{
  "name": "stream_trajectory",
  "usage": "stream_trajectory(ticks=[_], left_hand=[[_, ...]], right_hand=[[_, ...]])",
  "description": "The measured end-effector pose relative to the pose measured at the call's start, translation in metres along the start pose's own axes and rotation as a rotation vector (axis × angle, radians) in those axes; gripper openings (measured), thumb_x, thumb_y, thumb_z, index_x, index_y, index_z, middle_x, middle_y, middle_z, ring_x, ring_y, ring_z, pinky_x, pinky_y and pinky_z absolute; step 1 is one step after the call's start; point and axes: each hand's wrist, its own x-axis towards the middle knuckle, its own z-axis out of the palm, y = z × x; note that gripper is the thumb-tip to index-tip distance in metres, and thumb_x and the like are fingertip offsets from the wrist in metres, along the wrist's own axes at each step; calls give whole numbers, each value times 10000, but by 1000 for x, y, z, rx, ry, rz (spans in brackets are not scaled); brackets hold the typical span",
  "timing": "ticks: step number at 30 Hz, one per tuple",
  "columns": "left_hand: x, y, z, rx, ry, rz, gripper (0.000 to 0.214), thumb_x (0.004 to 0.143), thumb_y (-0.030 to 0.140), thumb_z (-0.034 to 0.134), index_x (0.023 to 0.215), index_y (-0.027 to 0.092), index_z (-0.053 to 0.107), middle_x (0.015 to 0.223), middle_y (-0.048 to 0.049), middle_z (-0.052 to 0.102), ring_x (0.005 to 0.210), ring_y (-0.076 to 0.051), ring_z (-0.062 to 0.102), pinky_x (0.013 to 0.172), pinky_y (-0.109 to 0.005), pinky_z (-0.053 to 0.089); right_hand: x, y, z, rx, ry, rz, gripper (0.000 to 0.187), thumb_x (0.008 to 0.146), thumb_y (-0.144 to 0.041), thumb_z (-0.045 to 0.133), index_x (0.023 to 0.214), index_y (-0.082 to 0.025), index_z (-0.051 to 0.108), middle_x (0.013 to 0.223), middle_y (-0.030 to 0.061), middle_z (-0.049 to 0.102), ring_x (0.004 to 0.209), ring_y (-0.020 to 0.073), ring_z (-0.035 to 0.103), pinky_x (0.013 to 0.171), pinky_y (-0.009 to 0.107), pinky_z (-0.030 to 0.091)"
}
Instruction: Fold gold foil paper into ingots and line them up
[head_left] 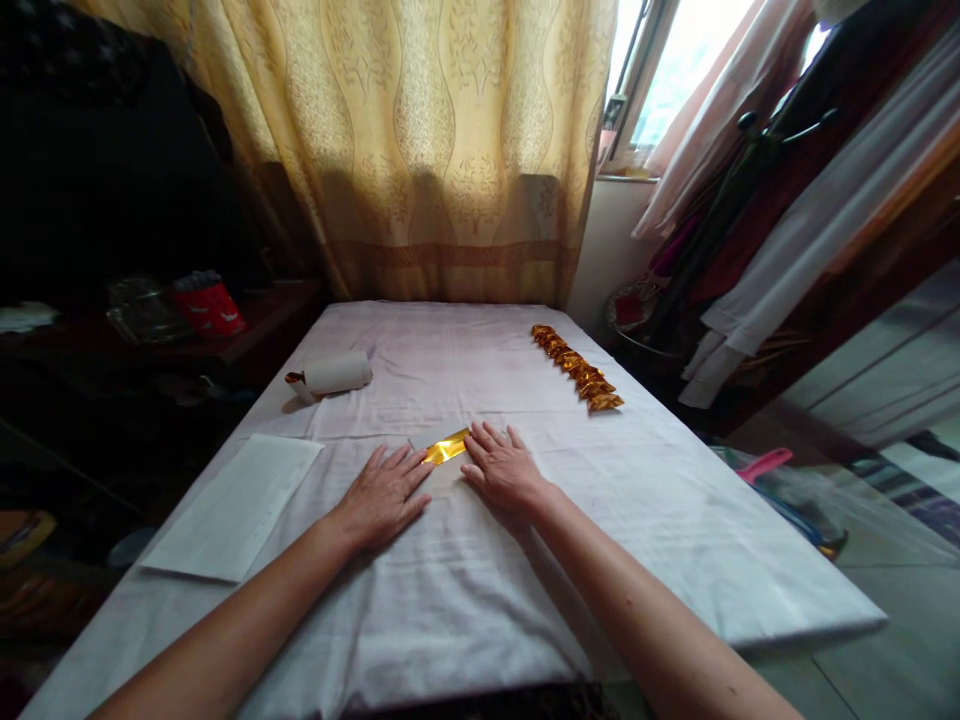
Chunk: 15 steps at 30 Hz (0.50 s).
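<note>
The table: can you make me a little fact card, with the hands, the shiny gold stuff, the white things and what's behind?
Left hand: palm down, fingertips at the left end of the gold strip
Right hand: palm down, fingertips at the strip's right end
Gold row: crinkled pieces in a slanting line, on the right; too bunched to count
White roll: lying on its side, far left
White paper: flat, left of the left hand
Tablecloth: whitish, wrinkled
Behind: yellow patterned curtain
</note>
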Motion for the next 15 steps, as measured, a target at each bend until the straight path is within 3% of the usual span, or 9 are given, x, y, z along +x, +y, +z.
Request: stream_trajectory(ticks=[7,10,12,15], left_hand=[[53,-14,5,-13,37,-60,389,981,376,445,1324,272,595,1421,-73,583,1348,-298,478,1131,-596,278],[68,-24,6,-70,73,-52,329,972,320,465,1245,296,647,1353,-45,638,1302,-288,516,1122,-613,275],[74,-29,6,-126,103,-28,288,959,291,488,1169,296,685,1272,-39,683,1247,-272,554,1121,-612,268],[79,-33,8,-213,165,-26,226,938,272,531,1089,268,700,1152,-45,719,1120,-227,616,1123,-570,276]], right_hand=[[40,13,-4,-2,57,131,536,984,-414,476,1441,-134,476,1579,185,318,1471,327,275,1171,601,183],[54,14,-7,18,143,174,459,940,-323,560,1366,-151,560,1552,186,375,1449,328,320,1161,586,219],[61,12,-7,67,237,139,346,918,-254,583,1255,-210,653,1483,142,492,1380,298,427,1129,528,311],[68,10,3,194,289,-74,230,926,-211,569,1072,-256,741,1249,72,684,1138,218,616,1007,388,455]])
